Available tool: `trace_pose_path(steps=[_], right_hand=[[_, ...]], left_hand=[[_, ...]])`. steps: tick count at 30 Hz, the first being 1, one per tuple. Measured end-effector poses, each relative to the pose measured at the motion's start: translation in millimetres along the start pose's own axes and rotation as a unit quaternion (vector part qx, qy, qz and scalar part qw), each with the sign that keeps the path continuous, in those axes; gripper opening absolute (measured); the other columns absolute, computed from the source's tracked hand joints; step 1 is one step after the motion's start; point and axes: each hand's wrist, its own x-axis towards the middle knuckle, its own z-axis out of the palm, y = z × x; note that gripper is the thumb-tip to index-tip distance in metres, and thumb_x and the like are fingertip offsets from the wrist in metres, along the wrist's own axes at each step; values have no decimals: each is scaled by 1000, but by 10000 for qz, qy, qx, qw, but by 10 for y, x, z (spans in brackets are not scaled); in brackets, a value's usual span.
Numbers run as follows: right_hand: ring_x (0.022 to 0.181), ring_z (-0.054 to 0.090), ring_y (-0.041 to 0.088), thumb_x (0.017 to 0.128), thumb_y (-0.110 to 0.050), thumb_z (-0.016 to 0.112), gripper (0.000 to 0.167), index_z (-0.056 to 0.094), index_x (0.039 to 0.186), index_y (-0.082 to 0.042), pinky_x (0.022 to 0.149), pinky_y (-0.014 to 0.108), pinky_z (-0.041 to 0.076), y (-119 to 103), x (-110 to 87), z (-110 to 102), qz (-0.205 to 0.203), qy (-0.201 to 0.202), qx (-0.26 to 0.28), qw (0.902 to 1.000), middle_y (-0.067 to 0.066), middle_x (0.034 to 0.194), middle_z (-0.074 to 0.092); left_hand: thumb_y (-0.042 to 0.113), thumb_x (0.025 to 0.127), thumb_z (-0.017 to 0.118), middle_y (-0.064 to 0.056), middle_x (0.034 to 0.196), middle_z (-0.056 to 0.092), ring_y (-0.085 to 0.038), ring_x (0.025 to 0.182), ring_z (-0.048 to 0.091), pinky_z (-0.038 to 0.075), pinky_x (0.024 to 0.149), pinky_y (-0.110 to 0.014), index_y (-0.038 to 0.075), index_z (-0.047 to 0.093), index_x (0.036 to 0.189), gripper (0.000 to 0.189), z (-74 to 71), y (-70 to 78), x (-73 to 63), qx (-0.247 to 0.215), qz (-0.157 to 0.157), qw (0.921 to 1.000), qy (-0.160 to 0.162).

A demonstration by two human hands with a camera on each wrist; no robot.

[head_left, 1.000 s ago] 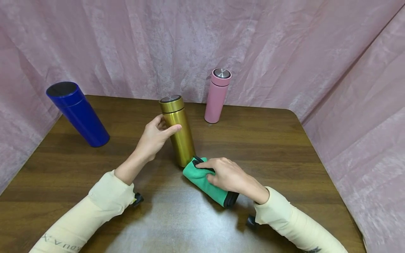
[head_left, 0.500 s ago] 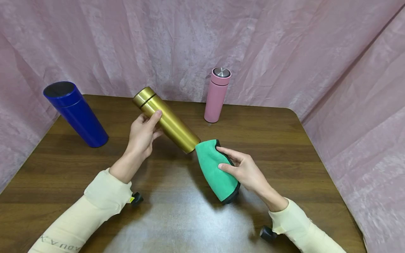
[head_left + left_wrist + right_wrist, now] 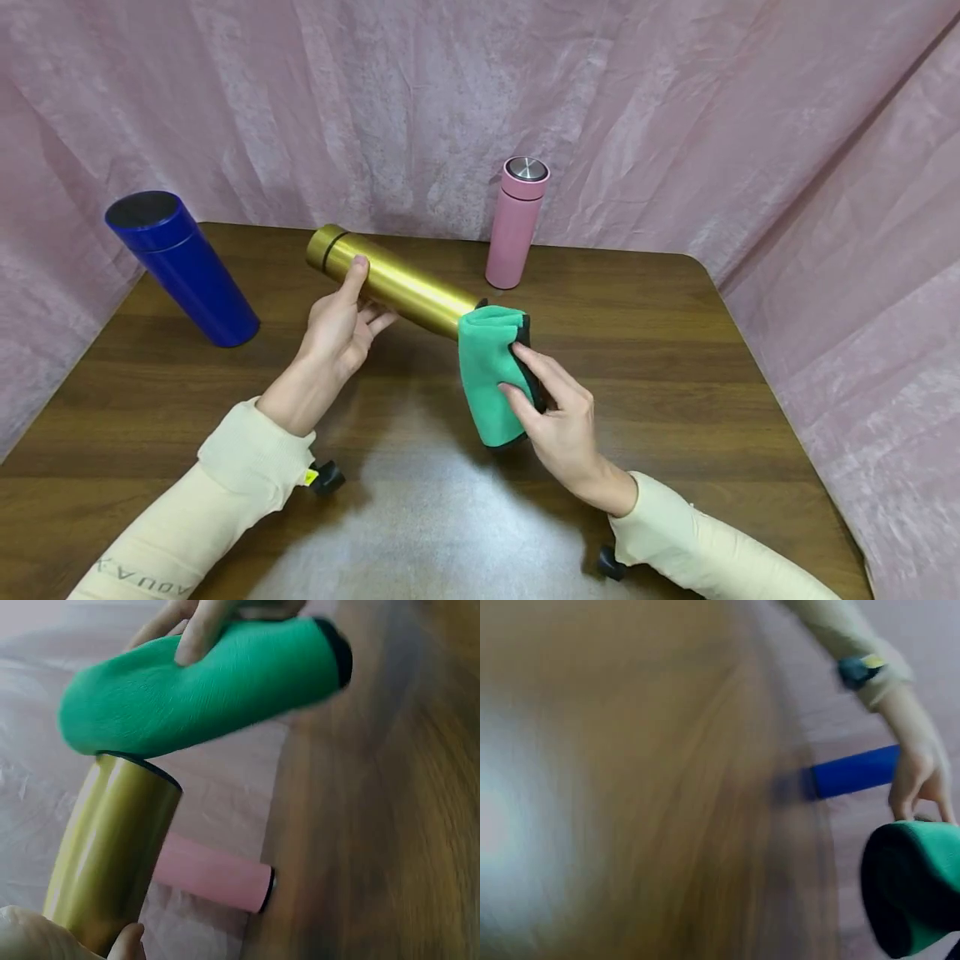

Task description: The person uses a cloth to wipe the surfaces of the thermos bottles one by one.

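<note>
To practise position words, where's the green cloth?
In the head view, the green cloth is just right of centre, in the right hand, at the gold flask's base.

Curtained-off nook: pink drapes (image 3: pixel 420 108) behind and beside wood-grain table (image 3: pixel 660 375).

"What does the left hand (image 3: pixel 37 939) grip?"

"A shiny gold cylindrical bottle (image 3: pixel 112 847), its dark-rimmed end meeting a folded green cloth (image 3: pixel 199 690) edged in black."

"And the right hand (image 3: pixel 205 628)?"

"It holds the cloth; a pink cylindrical bottle (image 3: pixel 214 874) shows beyond, by brown wood-grain tabletop (image 3: pixel 382 840)."
</note>
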Motion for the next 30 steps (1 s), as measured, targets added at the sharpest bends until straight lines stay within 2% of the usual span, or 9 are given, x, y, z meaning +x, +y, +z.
trace_pose_path(steps=[2, 5, 8, 10, 13, 19, 25, 30], right_hand=[[101, 72, 29, 92, 2, 75, 30, 71, 121, 6, 93, 30, 58, 45, 41, 52, -966, 173, -338, 9946, 20, 113, 72], [92, 72, 35, 95, 0, 68, 19, 72, 111, 10, 90, 32, 60, 89, 141, 102, -2112, 407, -646, 9744, 24, 105, 72], [82, 71, 38, 93, 5, 65, 15, 72, 104, 11, 82, 36, 62, 105, 258, 125, -2851, 523, -816, 9536, 26, 100, 71], [80, 70, 37, 91, 9, 63, 16, 72, 104, 11, 77, 37, 62, 102, 330, 128, -3041, 512, -880, 9472, 26, 99, 70], [81, 70, 36, 90, 9, 62, 18, 73, 105, 10, 77, 37, 62, 82, 415, 116, -3013, 535, -1057, 9461, 25, 100, 71], [87, 71, 36, 90, 9, 62, 23, 74, 109, 8, 83, 36, 61, 52, 526, 74, -2686, 596, -1385, 9514, 23, 104, 72], [92, 72, 36, 84, 13, 64, 34, 74, 116, 5, 89, 34, 59, 131, 598, 39, -2142, 747, -1520, 9620, 21, 110, 72], [98, 71, 34, 86, 12, 65, 38, 72, 122, 3, 92, 34, 58, 192, 563, 10, -1676, 602, -1607, 9708, 19, 114, 72]], left_hand=[[36, 100, 66, -5, 136, 51, -29, 137, 49, 38, 117, -45, 12, 48, 141, 51, 10, -3, -17, -74, -171, 9998, -53], [37, 100, 64, -7, 144, 46, -30, 144, 42, 36, 118, -45, 15, 42, 149, 58, 28, -4, -44, -229, -455, 9986, -152], [37, 99, 65, -6, 148, 43, -31, 146, 40, 36, 118, -45, 19, 39, 154, 64, 27, 3, -49, -420, -691, 9965, -192], [36, 99, 67, -5, 148, 43, -31, 146, 40, 37, 118, -45, 22, 37, 156, 66, 24, 11, -51, -544, -804, 9951, -180], [35, 99, 68, -4, 145, 44, -30, 146, 39, 36, 118, -44, 24, 33, 157, 69, 14, 24, -51, -665, -917, 9934, -175], [35, 102, 65, -6, 142, 45, -30, 147, 38, 33, 120, -45, 23, 31, 155, 65, 6, 39, -54, -615, -945, 9933, -257], [34, 102, 66, -6, 143, 42, -31, 148, 36, 31, 121, -44, 24, 32, 154, 63, -24, 53, -46, -718, -871, 9932, -269], [32, 100, 68, -7, 151, 39, -30, 147, 38, 33, 120, -44, 26, 30, 156, 68, -47, 51, -28, -907, -872, 9919, -149]])
